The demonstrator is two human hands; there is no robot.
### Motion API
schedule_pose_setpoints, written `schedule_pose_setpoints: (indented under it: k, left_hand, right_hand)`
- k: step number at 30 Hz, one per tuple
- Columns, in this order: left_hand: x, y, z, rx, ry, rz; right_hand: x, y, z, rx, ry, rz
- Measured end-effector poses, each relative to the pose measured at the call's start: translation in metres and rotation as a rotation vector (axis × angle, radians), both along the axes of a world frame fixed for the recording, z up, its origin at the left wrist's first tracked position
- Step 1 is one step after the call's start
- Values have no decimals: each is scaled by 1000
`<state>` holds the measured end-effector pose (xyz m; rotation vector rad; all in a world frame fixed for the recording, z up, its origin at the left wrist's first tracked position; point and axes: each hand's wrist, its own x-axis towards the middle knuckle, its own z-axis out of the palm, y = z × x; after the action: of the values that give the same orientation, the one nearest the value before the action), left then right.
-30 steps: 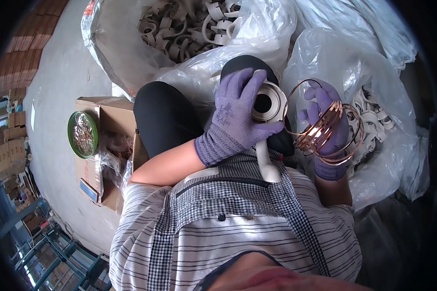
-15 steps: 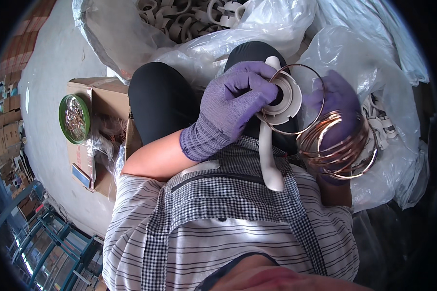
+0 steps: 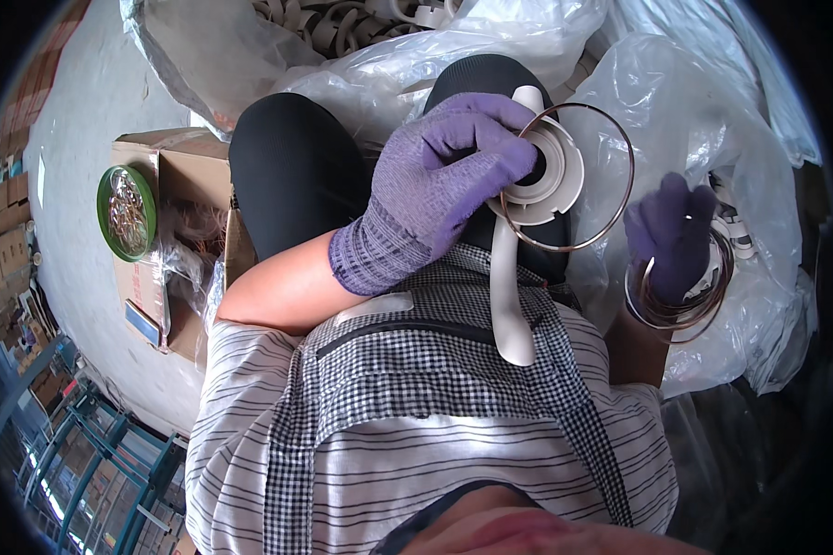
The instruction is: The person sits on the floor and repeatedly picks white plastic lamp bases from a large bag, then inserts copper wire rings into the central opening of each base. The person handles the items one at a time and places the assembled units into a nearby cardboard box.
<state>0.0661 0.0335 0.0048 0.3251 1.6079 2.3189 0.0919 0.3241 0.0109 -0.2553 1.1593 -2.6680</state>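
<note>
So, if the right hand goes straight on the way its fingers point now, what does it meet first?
The right hand points up and away from the body. Probably it would first meet the clear plastic bag just beyond its fingertips; depth is hard to judge here.

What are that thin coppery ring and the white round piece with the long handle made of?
The thin copper-coloured ring looks like metal wire: it is very slim, holds a clean circle and glints. The white round part with a long handle looks like moulded plastic, smooth, matt and uniformly off-white, with stepped circular ridges, though this cannot be confirmed by sight alone.
</note>
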Motion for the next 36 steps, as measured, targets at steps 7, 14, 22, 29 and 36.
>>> schedule_pose_setpoints:
  k: [7,14,22,29,36]
  left_hand:
    - [3,6,-4,84,-4,76]
    - [2,5,-2,64,16,70]
    - [-5,0,1,-126,164,22]
    - [-10,7,2,-496,489,278]
    - [-13,-1,1,-576,533,202]
  right_hand:
    - [18,-61,25,614,-277,-465]
    - [24,-62,35,671,-188,-279]
    - [18,-62,25,855,51,-238]
    - [6,-74,18,1231,127,-356]
    - [11,-87,10,964,68,-404]
